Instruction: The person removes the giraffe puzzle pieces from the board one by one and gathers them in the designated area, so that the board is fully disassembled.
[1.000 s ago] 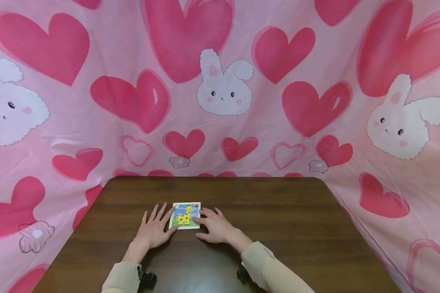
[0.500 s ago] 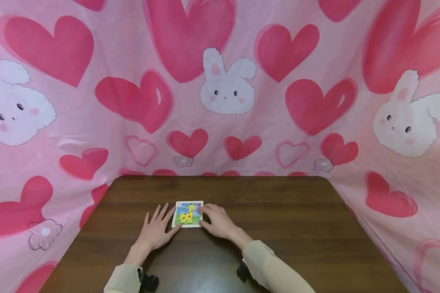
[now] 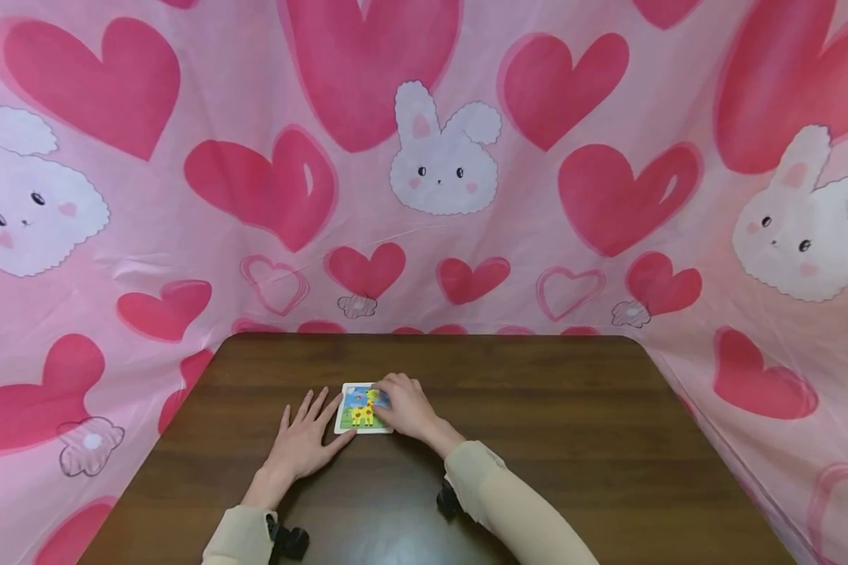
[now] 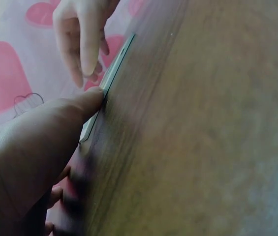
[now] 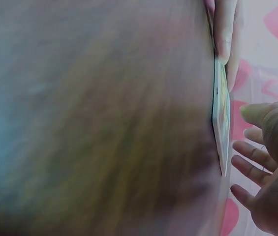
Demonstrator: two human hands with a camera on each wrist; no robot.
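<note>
A small square picture board (image 3: 356, 416) with a white border and a yellow giraffe on a blue and green ground lies flat on the table. My left hand (image 3: 298, 449) is spread at its left side, index finger by the left edge and thumb on the near edge. In the left wrist view the thumb (image 4: 90, 102) presses the board's rim. Over the board's right part is my right hand (image 3: 411, 410), covering some of the picture. Its fingers, loosely bent and holding nothing, hang just above the board in both wrist views.
The brown wooden table (image 3: 537, 439) has rounded far corners. A pink cloth (image 3: 523, 196) printed with hearts and rabbits stands behind it and along both sides. Both wrists carry small black devices below light sleeves.
My right hand has moved left and up from the board's right edge to over its right part. The left hand keeps its place at the board. The head view has shifted slightly.
</note>
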